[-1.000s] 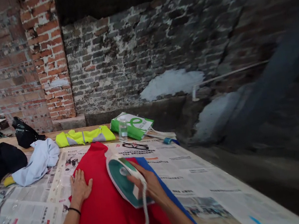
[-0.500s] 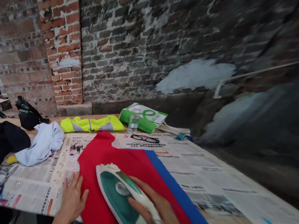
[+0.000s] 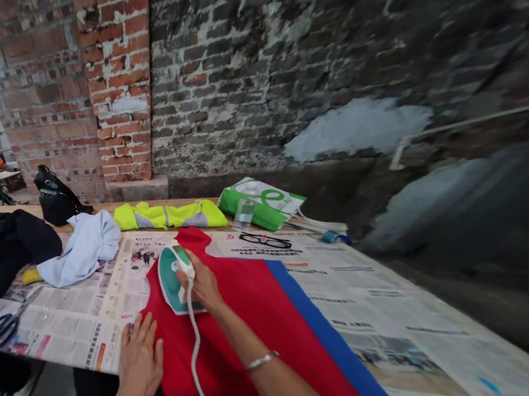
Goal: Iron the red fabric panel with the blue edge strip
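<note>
My right hand [image 3: 200,282] is shut on the handle of a green and white steam iron [image 3: 174,280], which rests near the top of a red cloth [image 3: 232,343]. The iron's white cord [image 3: 197,362] trails from its rear across the cloth towards me. My left hand [image 3: 140,361] lies flat, fingers spread, on the cloth's left edge and the newspaper beside it. A blue band [image 3: 330,341] runs down the cloth's right side.
Newspaper [image 3: 79,328] covers the table, with black scissors [image 3: 1,330] and black glasses [image 3: 265,240] on it. Beyond lie a pale blue garment [image 3: 84,248], black clothing [image 3: 3,259], a yellow hi-vis vest [image 3: 170,216], a plastic bottle [image 3: 245,213] and a green bag [image 3: 260,204]. A brick wall stands behind.
My right hand has pushed the iron away from me, up the red cloth. The view has shifted slightly, and my left hand stays near the cloth's left edge.
</note>
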A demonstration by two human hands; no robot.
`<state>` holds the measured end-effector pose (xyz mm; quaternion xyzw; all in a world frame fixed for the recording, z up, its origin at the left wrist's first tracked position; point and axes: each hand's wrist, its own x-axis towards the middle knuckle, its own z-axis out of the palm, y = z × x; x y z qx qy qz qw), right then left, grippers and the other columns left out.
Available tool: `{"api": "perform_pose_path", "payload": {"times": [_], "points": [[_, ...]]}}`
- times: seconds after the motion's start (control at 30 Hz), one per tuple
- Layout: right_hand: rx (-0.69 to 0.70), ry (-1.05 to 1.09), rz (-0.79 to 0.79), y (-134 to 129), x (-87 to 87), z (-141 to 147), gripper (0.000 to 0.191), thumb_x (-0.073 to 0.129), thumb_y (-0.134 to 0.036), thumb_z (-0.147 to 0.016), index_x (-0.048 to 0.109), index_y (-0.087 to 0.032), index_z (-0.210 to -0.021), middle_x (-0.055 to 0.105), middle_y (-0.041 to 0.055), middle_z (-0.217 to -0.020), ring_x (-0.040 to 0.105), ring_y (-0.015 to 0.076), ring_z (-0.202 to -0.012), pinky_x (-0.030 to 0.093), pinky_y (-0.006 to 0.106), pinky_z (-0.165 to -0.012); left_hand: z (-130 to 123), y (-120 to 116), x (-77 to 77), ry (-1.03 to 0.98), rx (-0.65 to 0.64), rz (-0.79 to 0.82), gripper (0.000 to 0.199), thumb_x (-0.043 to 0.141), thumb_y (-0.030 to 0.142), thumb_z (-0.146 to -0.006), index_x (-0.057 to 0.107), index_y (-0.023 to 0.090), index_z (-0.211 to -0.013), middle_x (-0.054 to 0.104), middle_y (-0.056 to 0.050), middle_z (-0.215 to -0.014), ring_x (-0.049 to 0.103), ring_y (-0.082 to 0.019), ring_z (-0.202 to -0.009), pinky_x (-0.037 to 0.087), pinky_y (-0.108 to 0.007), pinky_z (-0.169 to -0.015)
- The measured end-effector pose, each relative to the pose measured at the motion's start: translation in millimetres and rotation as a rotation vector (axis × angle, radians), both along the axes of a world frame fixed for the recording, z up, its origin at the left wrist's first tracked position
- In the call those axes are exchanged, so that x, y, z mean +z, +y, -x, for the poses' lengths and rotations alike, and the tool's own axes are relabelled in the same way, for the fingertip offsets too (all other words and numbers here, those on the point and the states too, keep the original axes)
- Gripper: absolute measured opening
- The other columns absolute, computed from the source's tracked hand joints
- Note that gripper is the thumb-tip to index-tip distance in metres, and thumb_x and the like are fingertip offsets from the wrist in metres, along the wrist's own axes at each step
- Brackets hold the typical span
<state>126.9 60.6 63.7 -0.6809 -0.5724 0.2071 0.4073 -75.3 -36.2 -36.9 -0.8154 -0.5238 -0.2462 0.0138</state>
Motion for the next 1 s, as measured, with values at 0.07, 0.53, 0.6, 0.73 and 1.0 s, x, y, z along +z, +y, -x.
{"api": "perform_pose_path", "payload": {"times": [0.07, 0.53, 0.6, 0.73, 1.0], "points": [[0.109, 0.050, -0.014, -34.8, -9.8, -8.6, 0.068, 0.058, -0.031, -0.081, 0.053, -0.012, -0.146, 0.075, 0.0053, -0.083, 0.067, 0.0206, -0.067, 0.052, 0.028, -0.064, -0.6, -0.8, -1.9, -0.007, 0.011, -0.010, 0.046, 0.037, 0.024, -0.103, 0.056, 0.021, -0.145, 0.055, -0.009, -0.152, 0.045, -0.026, -0.145, 0.040, -0.053, -0.118], [0.077, 0.046, -0.114, -177.7, -28.3, -126.8, 0.061, 0.063, -0.053, -0.078, 0.070, -0.020, -0.130, 0.078, 0.0108, -0.115, 0.075, 0.0310, -0.100, 0.062, 0.032, -0.080, 1.7, 0.0, 8.2, 0.091, 0.022, 0.035, 0.047, 0.035, 0.023, -0.104, 0.054, 0.016, -0.146, 0.050, -0.009, -0.156, 0.042, -0.026, -0.148, 0.038, -0.053, -0.118], [-0.085, -0.002, -0.132, -177.8, -35.0, -153.0, 0.062, 0.065, -0.056, -0.075, 0.071, -0.021, -0.127, 0.079, 0.0108, -0.112, 0.076, 0.0312, -0.093, 0.062, 0.032, -0.073, 1.5, -0.4, 10.4, 0.093, 0.009, 0.041, 0.046, 0.035, 0.024, -0.104, 0.054, 0.018, -0.146, 0.052, -0.008, -0.155, 0.042, -0.027, -0.148, 0.038, -0.053, -0.119], [-0.206, -0.070, -0.115, -171.4, -45.2, -178.1, 0.065, 0.067, -0.062, -0.069, 0.074, -0.020, -0.119, 0.080, 0.0105, -0.106, 0.076, 0.0328, -0.090, 0.061, 0.035, -0.071, 0.4, -0.6, 12.6, 0.104, -0.023, 0.042, 0.044, 0.040, 0.025, -0.104, 0.055, 0.024, -0.145, 0.054, -0.005, -0.153, 0.043, -0.029, -0.147, 0.036, -0.057, -0.119], [0.128, 0.006, -0.063, -161.5, -24.9, -174.7, 0.059, 0.068, -0.057, -0.077, 0.074, -0.019, -0.121, 0.079, 0.0097, -0.107, 0.074, 0.0303, -0.094, 0.060, 0.034, -0.079, 3.5, 2.5, 10.3, 0.103, -0.020, 0.040, 0.045, 0.042, 0.025, -0.103, 0.055, 0.024, -0.146, 0.054, -0.004, -0.153, 0.042, -0.029, -0.147, 0.035, -0.057, -0.119]]}}
